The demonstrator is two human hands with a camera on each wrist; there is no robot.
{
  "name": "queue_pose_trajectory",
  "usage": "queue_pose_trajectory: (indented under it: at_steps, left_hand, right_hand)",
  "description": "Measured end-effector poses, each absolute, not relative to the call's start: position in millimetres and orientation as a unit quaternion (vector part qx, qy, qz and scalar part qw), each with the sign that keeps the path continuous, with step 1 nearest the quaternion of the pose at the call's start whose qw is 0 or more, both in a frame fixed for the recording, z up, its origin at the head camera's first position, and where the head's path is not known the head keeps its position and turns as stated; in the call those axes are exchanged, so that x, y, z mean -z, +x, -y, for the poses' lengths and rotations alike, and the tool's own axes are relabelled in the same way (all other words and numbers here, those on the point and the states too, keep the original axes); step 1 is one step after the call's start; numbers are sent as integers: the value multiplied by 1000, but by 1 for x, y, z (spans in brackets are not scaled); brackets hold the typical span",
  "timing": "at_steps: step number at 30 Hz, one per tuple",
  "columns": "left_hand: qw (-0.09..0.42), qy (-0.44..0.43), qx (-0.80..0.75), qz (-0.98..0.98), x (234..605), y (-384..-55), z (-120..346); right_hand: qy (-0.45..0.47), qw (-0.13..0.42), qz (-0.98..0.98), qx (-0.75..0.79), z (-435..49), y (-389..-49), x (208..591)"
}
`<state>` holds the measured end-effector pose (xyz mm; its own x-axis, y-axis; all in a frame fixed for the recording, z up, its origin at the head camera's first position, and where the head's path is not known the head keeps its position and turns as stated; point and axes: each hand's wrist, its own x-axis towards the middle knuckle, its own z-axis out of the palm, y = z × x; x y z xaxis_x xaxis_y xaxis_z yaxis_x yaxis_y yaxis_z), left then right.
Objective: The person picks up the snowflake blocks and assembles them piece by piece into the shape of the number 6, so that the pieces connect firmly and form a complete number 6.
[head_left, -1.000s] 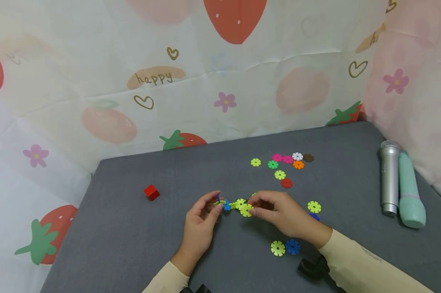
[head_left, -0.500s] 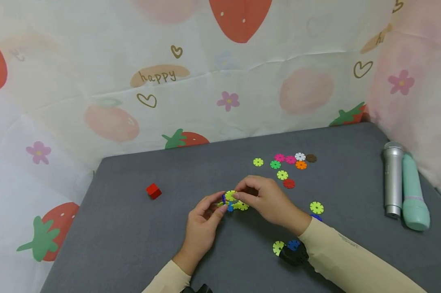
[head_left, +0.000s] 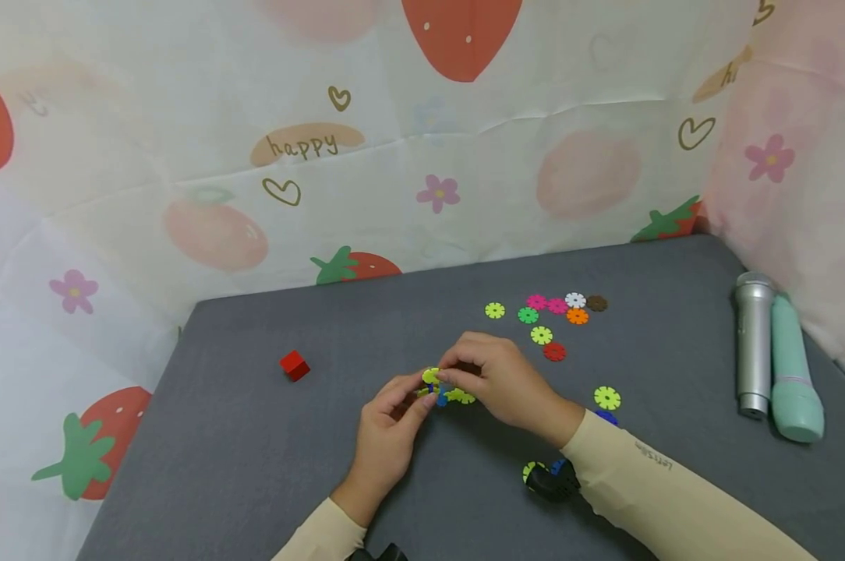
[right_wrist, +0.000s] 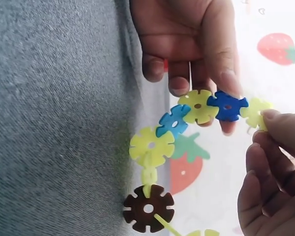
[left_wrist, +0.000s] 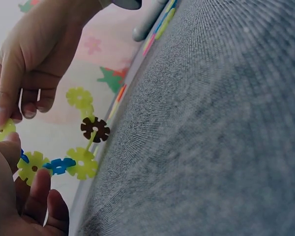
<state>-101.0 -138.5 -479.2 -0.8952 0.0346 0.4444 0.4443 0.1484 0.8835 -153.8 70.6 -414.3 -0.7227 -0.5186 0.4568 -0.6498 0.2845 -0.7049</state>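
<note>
A chain of notched plastic snowflake discs hangs between the hands, with yellow, light blue (right_wrist: 174, 123) and brown (right_wrist: 148, 208) pieces linked by their slots. My left hand (head_left: 383, 444) pinches the chain at its dark blue disc (right_wrist: 227, 106), thumb on one side and fingers behind. In my right hand (head_left: 503, 382), thumb and fingertips pinch a single yellow disc (right_wrist: 256, 114). Its edge meets the dark blue disc's edge; whether the slots are interlocked I cannot tell. The chain's far end curves below, with another yellow disc (left_wrist: 79, 98) beyond the brown one.
Several loose discs, among them a red one (head_left: 554, 352), lie toward the back of the grey table (head_left: 254, 460). A yellow disc (head_left: 607, 397) lies right of my right forearm. A red cube (head_left: 295, 365) sits left; silver (head_left: 754, 343) and mint (head_left: 794, 374) microphones lie right.
My right hand has moved left and slightly up, bringing its yellow disc from beside the chain to the dark blue disc at my left fingertips. The left hand has barely moved.
</note>
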Motion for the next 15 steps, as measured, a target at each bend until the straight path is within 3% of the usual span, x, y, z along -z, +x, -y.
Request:
queue_pose_trajectory:
  at_steps: [9,15]
  left_hand:
    - [167,-167,642,729,479,-101,137]
    - [156,-170,636,736,478,-101,137]
  right_hand:
    - [405,90,803,-429,-68,-153,410]
    - [390,61,808,-438,-72,-152,410]
